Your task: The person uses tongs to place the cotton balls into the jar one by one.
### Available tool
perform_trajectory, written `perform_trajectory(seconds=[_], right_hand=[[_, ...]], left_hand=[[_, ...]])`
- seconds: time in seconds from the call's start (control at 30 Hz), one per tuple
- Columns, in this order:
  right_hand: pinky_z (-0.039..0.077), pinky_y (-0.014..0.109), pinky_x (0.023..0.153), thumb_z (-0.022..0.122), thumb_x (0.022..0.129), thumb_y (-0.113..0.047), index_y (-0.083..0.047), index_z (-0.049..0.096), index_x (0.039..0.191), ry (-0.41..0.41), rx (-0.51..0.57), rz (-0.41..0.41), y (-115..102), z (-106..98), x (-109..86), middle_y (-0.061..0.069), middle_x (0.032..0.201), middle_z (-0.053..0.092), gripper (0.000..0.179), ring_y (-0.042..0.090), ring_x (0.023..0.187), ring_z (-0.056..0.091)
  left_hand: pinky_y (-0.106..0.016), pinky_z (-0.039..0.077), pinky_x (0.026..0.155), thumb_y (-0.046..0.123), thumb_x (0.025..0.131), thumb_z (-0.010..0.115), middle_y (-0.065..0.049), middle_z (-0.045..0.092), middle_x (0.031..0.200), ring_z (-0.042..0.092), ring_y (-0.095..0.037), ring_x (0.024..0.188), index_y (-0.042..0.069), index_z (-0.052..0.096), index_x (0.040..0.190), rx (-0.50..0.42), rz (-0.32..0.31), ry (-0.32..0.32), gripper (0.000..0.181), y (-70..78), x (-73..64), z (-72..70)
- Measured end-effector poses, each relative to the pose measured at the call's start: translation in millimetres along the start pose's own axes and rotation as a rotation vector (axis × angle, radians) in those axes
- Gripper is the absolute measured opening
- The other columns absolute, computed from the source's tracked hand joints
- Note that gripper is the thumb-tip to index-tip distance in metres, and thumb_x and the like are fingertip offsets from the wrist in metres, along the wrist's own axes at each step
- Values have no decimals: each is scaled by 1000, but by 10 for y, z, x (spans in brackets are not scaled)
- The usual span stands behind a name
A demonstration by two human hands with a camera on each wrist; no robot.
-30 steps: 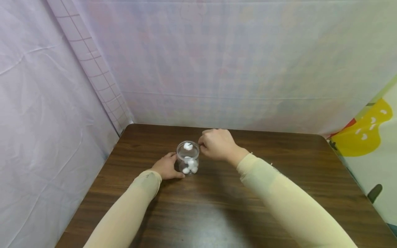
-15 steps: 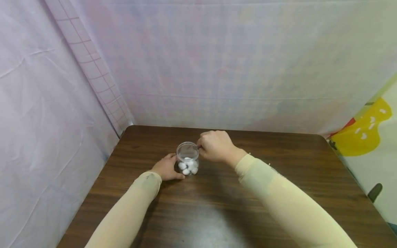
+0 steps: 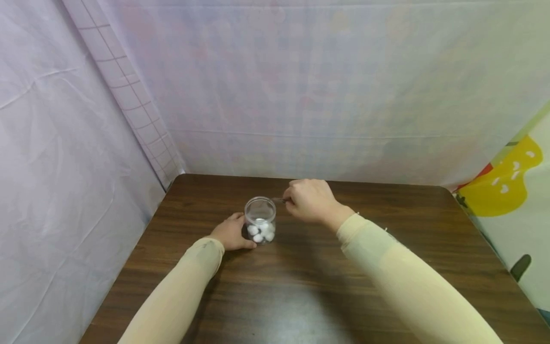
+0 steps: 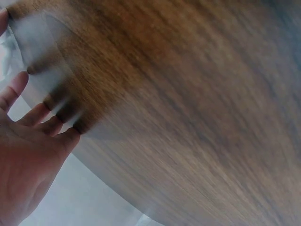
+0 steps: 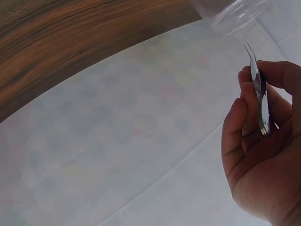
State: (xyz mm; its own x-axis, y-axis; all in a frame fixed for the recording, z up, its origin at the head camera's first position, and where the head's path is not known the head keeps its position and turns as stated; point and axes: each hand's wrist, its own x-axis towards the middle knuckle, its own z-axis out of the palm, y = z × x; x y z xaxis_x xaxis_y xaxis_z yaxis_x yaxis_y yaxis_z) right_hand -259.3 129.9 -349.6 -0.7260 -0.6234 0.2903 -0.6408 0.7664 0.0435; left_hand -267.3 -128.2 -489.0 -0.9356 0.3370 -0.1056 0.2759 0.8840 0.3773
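A clear open-topped jar [image 3: 260, 209] stands upright on the table, with several white cotton balls [image 3: 263, 230] in its lower half. My left hand [image 3: 230, 233] steadies the jar from its left side, thumb in front and fingers toward the back; in the left wrist view that hand's [image 4: 33, 150] fingers are spread low over the wood. Just right of the rim, my right hand [image 3: 311, 199] grips metal tweezers [image 5: 258, 92]. Their slim tips are slightly parted with nothing between them, pointing toward the jar [image 5: 240, 16] in the right wrist view.
The brown wood-grain table [image 3: 365, 258] has its back edge close behind the right hand. A pale patterned curtain [image 3: 322, 95] hangs behind it and a white cloth [image 3: 64, 167] on the left. A yellow printed shape [image 3: 494, 191] shows on the right.
A cotton ball held in the tweezers at the jar's mouth has dropped in among the others. The right hand then drew the tweezers out and rightward. The left hand stayed at the jar.
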Motion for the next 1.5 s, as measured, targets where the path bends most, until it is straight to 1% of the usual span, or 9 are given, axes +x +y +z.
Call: perform_trajectory(seconds=[0.13,0.2,0.37,0.53,0.67,0.83,0.97,1.17,1.5], right_hand=[[35,30,41,64,83,-17,-22,74,80,-30,9,56,149,51,-131,-9,75,57,12,11,54,46],[30,28,41,63,83,-14,-21,69,72,-59,18,91,232,105,-211,-7,71,55,15,11,52,41],[23,28,41,60,81,-11,-21,51,56,-142,43,196,411,285,-435,-5,60,45,28,11,48,33],[20,28,41,58,77,-8,-21,34,54,-205,69,271,529,492,-683,-6,52,31,36,11,47,26],[21,29,40,57,74,-9,-22,31,54,-210,71,331,595,642,-841,-8,50,27,36,11,47,25],[18,27,39,56,72,-9,-22,29,53,-183,80,393,607,741,-959,-10,47,21,36,11,46,19],[24,29,37,56,71,-8,-20,31,52,-156,85,451,569,796,-984,-8,47,25,33,13,45,25],[41,41,39,60,71,-12,-18,40,51,-172,103,533,494,847,-966,0,51,46,29,23,48,46],[46,42,44,61,74,-14,-15,43,51,-211,145,589,447,920,-930,2,53,51,29,24,51,52]], left_hand=[[-55,38,108,55,73,82,-20,38,153,43,-45,133,8,44,150,4,5,7,98,-6,11,9],[-55,38,107,55,72,82,-20,38,153,43,-45,133,8,45,149,7,8,9,97,-6,16,15],[-54,38,108,55,72,82,-20,38,153,43,-44,133,8,46,148,8,7,8,96,-5,19,17],[-54,39,107,55,72,83,-21,38,152,43,-43,133,8,47,148,5,5,9,96,-11,13,19],[-55,39,107,55,72,82,-22,39,152,44,-44,132,9,46,148,5,10,11,97,-20,8,24],[-55,39,107,56,72,82,-22,39,151,44,-44,133,9,46,148,7,11,14,96,-32,9,29],[-55,39,106,56,72,82,-22,40,151,44,-44,133,9,46,149,8,12,15,97,-27,7,26],[-56,39,106,54,71,83,-23,40,151,44,-45,132,9,46,149,-6,14,16,97,-15,-4,11],[-56,40,106,54,72,83,-22,40,150,45,-45,131,9,47,148,-1,24,21,95,-21,7,19]])
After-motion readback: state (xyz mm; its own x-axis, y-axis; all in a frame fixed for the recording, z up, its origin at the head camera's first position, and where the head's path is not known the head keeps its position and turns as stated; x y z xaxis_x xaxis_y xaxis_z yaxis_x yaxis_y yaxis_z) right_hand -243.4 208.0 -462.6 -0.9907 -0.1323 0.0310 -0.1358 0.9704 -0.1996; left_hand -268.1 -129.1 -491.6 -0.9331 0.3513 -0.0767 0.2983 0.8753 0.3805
